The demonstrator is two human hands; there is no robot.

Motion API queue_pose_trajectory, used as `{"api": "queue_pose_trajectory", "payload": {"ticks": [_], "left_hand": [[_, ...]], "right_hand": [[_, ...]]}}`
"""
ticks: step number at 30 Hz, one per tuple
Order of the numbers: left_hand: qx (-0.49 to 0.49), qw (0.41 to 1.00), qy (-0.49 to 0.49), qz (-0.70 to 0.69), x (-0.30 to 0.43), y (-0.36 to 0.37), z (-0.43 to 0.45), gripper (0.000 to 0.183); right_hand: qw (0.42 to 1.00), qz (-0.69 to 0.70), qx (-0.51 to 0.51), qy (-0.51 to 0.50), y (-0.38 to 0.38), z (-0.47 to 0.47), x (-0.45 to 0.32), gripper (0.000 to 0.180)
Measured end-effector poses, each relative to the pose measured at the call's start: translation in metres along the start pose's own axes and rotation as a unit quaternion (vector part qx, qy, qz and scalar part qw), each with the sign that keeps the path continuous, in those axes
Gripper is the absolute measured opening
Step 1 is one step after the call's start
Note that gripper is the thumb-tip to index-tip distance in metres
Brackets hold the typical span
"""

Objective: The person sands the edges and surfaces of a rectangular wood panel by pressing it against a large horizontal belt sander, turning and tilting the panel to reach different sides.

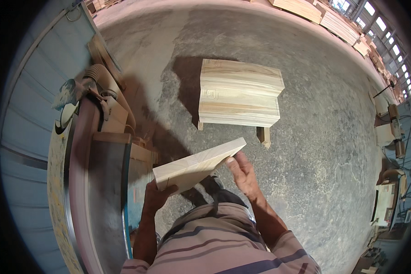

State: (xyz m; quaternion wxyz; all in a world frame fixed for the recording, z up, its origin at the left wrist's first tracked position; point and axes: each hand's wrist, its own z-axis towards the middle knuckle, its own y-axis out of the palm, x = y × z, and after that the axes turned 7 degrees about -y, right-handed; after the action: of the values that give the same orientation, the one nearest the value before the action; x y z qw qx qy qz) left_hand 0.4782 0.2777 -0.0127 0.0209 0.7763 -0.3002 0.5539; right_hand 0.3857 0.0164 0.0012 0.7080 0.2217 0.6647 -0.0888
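A thick pale wooden board [191,167] is held in front of my body, tilted with its right end farther away. My left hand [157,196] grips its left end, thumb on the near face. At the right end, my right hand [241,173] holds the board's lower edge with the thumb against it. Beyond, a stack of similar boards [241,106] rests on wooden bearers [264,136] on the floor. Carved square-spiral grooves and thin lines mark the faces of the upper boards.
On my left stands a belt sander with a long reddish belt [80,191], a metal table [108,191] and a ribbed dust hose [118,89]. A corrugated wall [30,113] lies behind it. Stacked timber [301,10] stands far off; machinery [388,202] lines the right.
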Motion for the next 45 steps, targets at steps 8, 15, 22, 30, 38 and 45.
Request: {"api": "queue_pose_trajectory", "payload": {"ticks": [8,15,22,30,38,45], "left_hand": [[0.076,0.993,0.047,-0.078,0.013,0.002,-0.009,0.034],[0.267,0.897,0.214,-0.28,0.047,-0.026,-0.016,0.04],[0.241,0.761,0.217,-0.562,0.018,-0.068,-0.037,0.051],[0.213,0.693,0.113,-0.679,-0.047,-0.041,-0.027,0.047],[0.244,0.68,0.006,-0.692,-0.117,-0.012,-0.009,0.047],[0.257,0.685,-0.03,-0.681,-0.137,-0.034,0.002,0.052]], "right_hand": [[0.996,0.021,-0.006,-0.092,0.029,0.024,-0.027,0.048],[0.991,-0.076,0.11,-0.026,-0.037,0.046,0.052,0.059],[0.973,-0.129,0.153,0.114,-0.139,0.035,0.15,0.049],[0.987,0.123,-0.016,0.103,-0.119,0.037,0.043,0.066],[0.992,-0.036,-0.015,0.121,-0.155,0.012,0.06,0.076],[0.979,0.029,-0.006,0.2,-0.11,-0.004,0.052,0.073]]}}
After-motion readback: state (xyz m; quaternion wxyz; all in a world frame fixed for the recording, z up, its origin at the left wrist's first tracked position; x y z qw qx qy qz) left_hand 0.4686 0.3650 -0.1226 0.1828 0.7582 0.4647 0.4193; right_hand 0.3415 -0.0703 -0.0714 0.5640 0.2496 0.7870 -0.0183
